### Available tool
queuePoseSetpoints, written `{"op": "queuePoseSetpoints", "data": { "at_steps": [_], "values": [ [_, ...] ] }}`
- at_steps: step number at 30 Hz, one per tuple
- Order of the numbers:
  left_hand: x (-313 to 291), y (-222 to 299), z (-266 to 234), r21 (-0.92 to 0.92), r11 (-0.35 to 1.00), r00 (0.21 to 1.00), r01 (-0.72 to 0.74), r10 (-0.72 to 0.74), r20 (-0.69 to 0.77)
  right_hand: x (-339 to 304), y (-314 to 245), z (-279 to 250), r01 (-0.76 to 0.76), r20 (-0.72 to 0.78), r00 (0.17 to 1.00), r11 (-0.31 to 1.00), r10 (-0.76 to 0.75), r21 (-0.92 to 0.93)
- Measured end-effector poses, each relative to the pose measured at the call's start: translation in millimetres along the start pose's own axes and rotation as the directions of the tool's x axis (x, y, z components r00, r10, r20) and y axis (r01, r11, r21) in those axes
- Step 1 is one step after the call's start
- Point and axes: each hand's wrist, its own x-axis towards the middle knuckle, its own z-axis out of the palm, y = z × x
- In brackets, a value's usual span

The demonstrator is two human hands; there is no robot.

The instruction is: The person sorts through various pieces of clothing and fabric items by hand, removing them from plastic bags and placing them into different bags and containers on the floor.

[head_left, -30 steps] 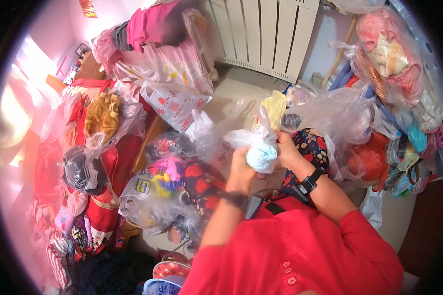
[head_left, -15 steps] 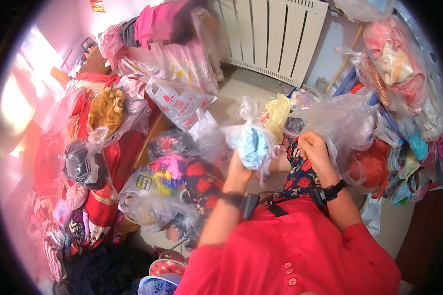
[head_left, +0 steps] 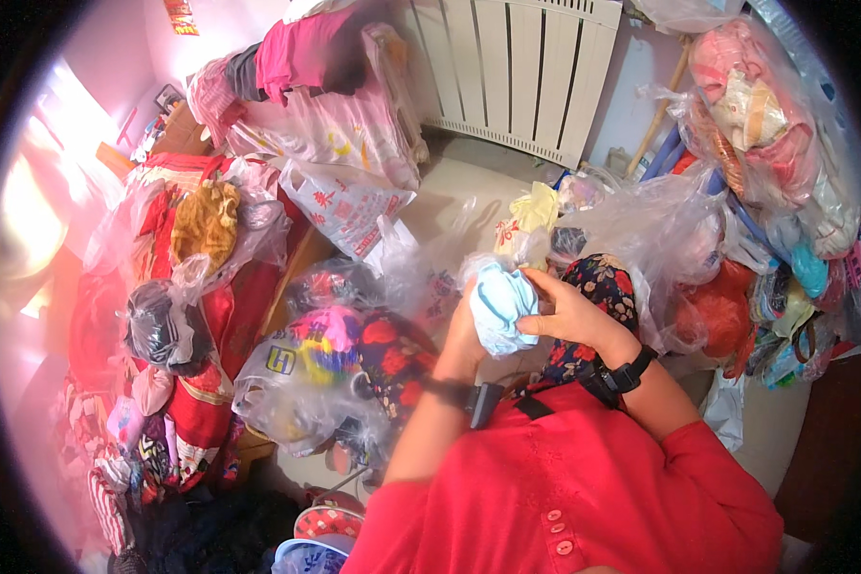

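While both hands grasp the light blue cloth [head_left: 503, 308], the right hand [head_left: 569, 311] has moved onto it, and the left hand [head_left: 461, 330] supports it from below.

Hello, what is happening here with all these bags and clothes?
A person in a red shirt holds a small light blue cloth item between both hands, the left hand under it and the right hand on its side. Thin clear plastic film lies just behind it. Clear plastic bags of colourful clothes are piled all around, near a white radiator.
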Motion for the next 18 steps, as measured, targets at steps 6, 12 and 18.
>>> {"op": "queuePoseSetpoints", "data": {
  "at_steps": [6,12,18],
  "values": [
    [4.3,8.7,-11.8,0.131,0.978,0.982,0.162,-0.173,0.078,-0.6,7.4,-9.7,-0.046,-0.266,0.964,0.964,-0.026,-0.264],
    [-27.4,24.4,30.4,0.760,0.588,0.901,-0.277,0.434,-0.007,-5.1,5.3,-10.3,-0.017,-0.387,0.898,0.865,-0.207,-0.502],
    [-29.9,31.3,51.0,0.838,0.504,0.965,-0.208,0.248,0.090,-12.1,-5.6,-17.6,-0.007,-0.177,0.982,0.946,0.068,0.325]
  ]
}}
